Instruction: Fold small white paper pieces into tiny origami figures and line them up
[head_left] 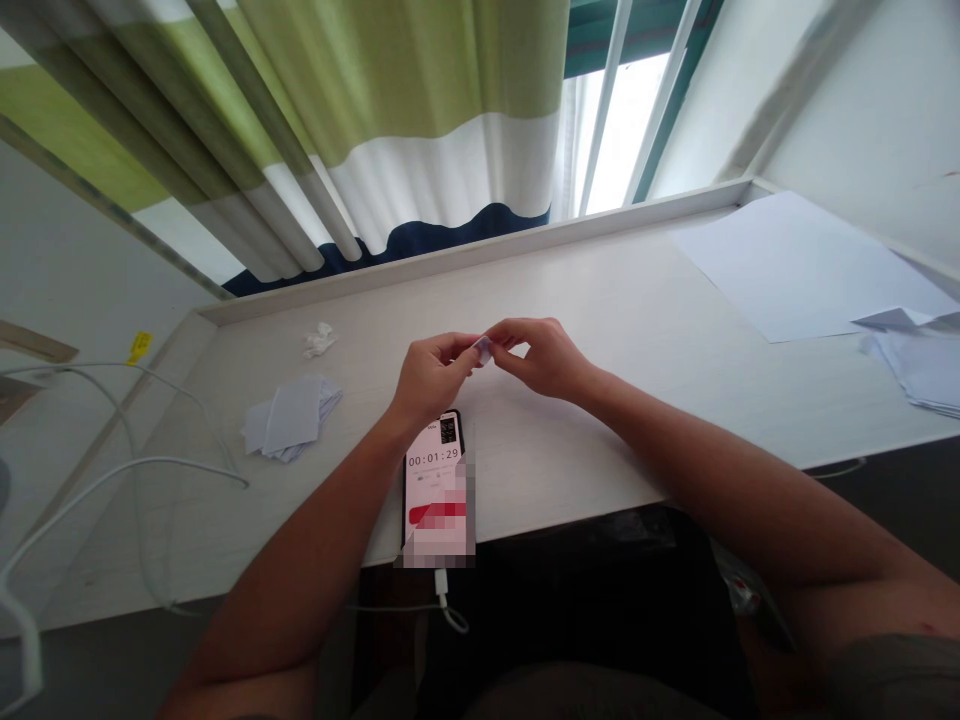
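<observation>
Both hands meet above the middle of the white desk (pixel 555 470), pinching one small folded piece of white paper (pixel 482 350) between them. My left hand (pixel 433 372) grips its left side with thumb and fingers. From the right, my right hand (pixel 544 355) holds the other edge between thumb and fingertips. Much of the paper is hidden by the fingers. Below my left hand a phone (pixel 435 470) lies face up, its screen showing a timer at 00:01:29 and its lower part blurred by pixels.
At left lie a stack of small paper pieces (pixel 292 418) and a crumpled tissue (pixel 320 341). White cables (pixel 187 462) cross the left side; a charging plug (pixel 441 583) is in the phone. Large paper sheets (pixel 795 265) and folded papers (pixel 919 370) lie at right. A curtain (pixel 450 150) hangs behind.
</observation>
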